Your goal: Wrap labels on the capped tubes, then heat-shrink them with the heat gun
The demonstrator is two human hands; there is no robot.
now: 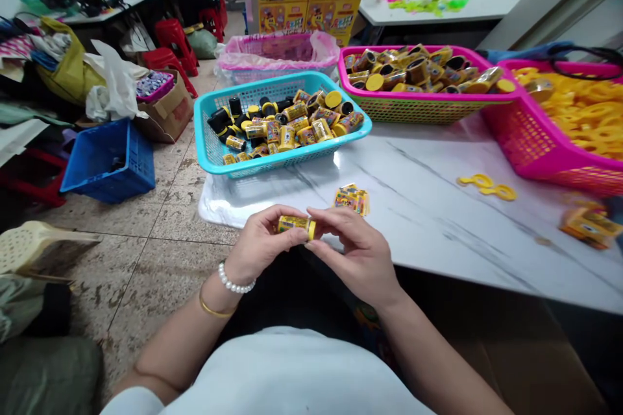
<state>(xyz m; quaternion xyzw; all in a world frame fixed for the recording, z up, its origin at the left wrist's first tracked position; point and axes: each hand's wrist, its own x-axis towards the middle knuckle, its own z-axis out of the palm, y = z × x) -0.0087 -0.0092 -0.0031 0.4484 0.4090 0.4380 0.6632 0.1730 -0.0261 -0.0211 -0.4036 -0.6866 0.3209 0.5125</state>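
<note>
Just in front of the table's near edge, my left hand [261, 240] is closed around a small yellow canister [291, 224] with a printed wrap, lying on its side. Its yellow cap [311, 229] points right, pinched between the thumb and fingertips of my right hand [357, 248]. Beyond my fingers, a small pile of printed labels [351, 198] lies on the marbled white table [413, 207]. Behind it, a turquoise basket [280, 165] holds many similar canisters, some black and some wrapped.
A pink basket [433, 96] of canisters stands at the back, with another pink basket [559, 149] of yellow plastic parts on the right. Yellow ring pieces [487, 186] and a blurred printed packet [591, 224] lie on the table. A blue crate [107, 165] sits on the left floor.
</note>
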